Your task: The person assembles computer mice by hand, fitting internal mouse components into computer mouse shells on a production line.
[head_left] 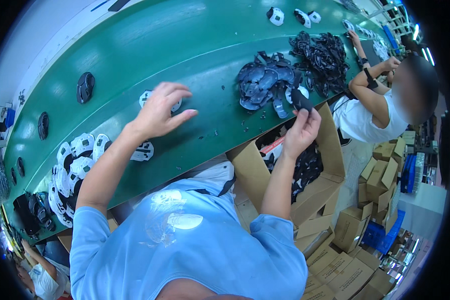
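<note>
Black piece (pixel 301 99) near cardboard box (pixel 331 150)

Black piece (pixel 301 98) held, white shell (pixel 144 98) partly hidden

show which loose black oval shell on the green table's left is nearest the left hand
The rightmost one, a glossy black oval shell; the others lie farther left.

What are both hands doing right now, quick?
Left hand: open, over a white piece; whether it touches cannot be told.
Right hand: closed, pinching a dark piece.
</note>
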The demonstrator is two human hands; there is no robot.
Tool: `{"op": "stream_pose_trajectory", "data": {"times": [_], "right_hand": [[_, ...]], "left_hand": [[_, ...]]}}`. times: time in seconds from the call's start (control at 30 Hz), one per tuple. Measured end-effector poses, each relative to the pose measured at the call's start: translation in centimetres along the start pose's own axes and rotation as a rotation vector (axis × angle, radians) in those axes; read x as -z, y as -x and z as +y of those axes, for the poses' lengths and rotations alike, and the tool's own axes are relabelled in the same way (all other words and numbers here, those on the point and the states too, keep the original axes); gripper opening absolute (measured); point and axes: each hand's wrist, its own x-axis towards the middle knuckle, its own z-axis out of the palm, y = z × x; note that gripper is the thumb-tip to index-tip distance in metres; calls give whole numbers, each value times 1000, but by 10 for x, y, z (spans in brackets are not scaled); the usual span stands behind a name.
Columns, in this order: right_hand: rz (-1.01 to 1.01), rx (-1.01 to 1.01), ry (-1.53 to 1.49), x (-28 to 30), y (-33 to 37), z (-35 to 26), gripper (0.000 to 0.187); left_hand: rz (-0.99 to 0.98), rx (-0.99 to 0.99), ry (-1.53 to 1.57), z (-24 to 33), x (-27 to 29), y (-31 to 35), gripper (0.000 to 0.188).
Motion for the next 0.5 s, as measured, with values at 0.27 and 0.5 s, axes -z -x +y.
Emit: {"op": "stream_pose_trajectory", "data": {"times": [0.27, 0.5], "right_hand": [[-459, -229, -1089, -99, 117, -83, 53], [-582, -346, -820, -135, 93, -118, 41]], "left_hand": [[256, 329, 1647, 76, 3, -18, 44], [298, 80, 506, 54, 42, 40, 31]]}}
